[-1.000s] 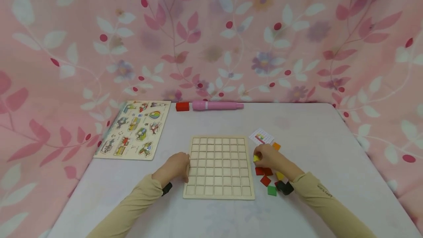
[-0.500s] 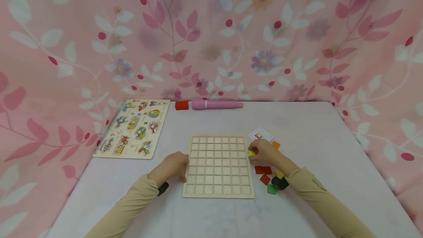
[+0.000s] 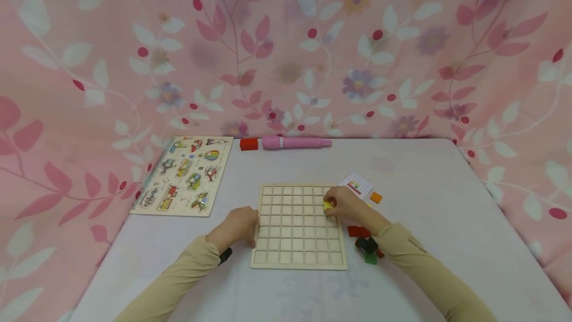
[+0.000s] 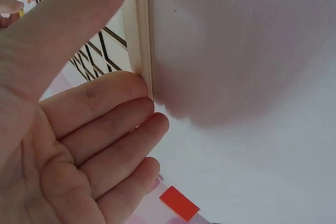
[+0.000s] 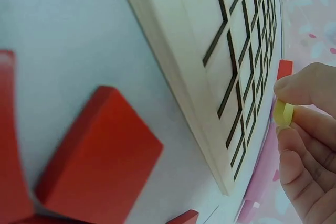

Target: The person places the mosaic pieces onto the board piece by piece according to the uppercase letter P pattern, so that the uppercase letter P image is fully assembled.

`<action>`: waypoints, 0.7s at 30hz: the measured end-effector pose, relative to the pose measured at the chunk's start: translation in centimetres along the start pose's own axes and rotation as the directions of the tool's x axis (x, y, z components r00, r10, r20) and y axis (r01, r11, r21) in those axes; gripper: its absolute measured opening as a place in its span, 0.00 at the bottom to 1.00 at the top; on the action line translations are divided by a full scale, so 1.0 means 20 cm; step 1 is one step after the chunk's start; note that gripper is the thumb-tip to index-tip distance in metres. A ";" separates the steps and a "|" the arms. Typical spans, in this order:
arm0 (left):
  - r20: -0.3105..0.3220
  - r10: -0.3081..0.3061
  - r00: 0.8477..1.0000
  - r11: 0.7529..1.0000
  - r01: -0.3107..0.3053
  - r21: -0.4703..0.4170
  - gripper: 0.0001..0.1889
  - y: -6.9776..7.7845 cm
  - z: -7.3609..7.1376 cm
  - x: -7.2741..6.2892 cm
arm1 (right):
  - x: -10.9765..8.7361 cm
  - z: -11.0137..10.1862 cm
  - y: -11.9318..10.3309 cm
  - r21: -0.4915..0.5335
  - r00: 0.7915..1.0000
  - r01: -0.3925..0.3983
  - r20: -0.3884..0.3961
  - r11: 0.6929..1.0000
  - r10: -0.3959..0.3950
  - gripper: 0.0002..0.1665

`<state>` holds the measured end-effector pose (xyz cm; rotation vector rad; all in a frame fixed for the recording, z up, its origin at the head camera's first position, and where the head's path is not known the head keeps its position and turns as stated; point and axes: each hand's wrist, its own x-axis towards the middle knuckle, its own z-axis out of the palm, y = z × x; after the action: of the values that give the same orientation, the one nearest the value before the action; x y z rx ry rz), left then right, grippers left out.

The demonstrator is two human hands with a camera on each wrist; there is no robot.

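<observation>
A pale wooden grid board (image 3: 298, 226) lies flat on the white table. My left hand (image 3: 237, 225) is at its left edge; in the left wrist view the fingers (image 4: 113, 137) are fairly straight, tips at the board's side, with the thumb up along the edge. Over the upper right cells, my right hand (image 3: 348, 203) pinches a small yellow tile (image 5: 283, 113) between thumb and fingertips. Red tiles (image 3: 354, 231) and a green tile (image 3: 370, 259) lie right of the board, partly hidden by the black wrist device. An orange tile (image 3: 376, 197) sits farther back.
A printed card (image 3: 363, 187) lies by the board's upper right corner. A picture puzzle board (image 3: 178, 183) is at the left. Along the back edge are a red block (image 3: 249, 144) and a pink tube-shaped object (image 3: 295, 142), before a floral pink curtain (image 3: 286, 63).
My right hand has moved left with the yellow tile, from the loose tiles to over the board's right columns. The left hand has stayed at the board's left edge.
</observation>
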<state>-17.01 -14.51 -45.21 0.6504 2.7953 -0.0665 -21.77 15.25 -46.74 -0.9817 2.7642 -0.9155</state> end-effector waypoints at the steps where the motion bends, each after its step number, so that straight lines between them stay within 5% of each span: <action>1: -0.002 -0.003 1.000 1.000 0.003 0.002 0.24 0.00 0.00 0.00 | 0.00 0.00 0.00 0.000 1.000 0.006 -0.003 1.000 -0.006 0.13; 8: -0.031 0.004 1.000 1.000 -0.004 0.008 0.26 0.01 0.00 -0.01 | 0.05 0.01 0.02 0.022 0.994 0.099 -0.041 0.995 -0.098 0.13; 15: -0.034 0.002 0.999 0.999 -0.001 0.043 0.26 -0.02 0.03 0.00 | 0.10 0.05 -0.02 0.008 0.999 0.036 -0.040 0.999 -0.035 0.12; 21: -0.033 0.033 0.999 0.998 -0.031 0.055 0.27 -0.02 0.02 0.01 | 0.14 0.05 -0.05 -0.019 0.996 0.080 -0.041 0.997 -0.080 0.11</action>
<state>-17.25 -14.85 -45.64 0.7160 2.8230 -0.1270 -23.22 12.46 -46.72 -1.0959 2.7901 -0.9352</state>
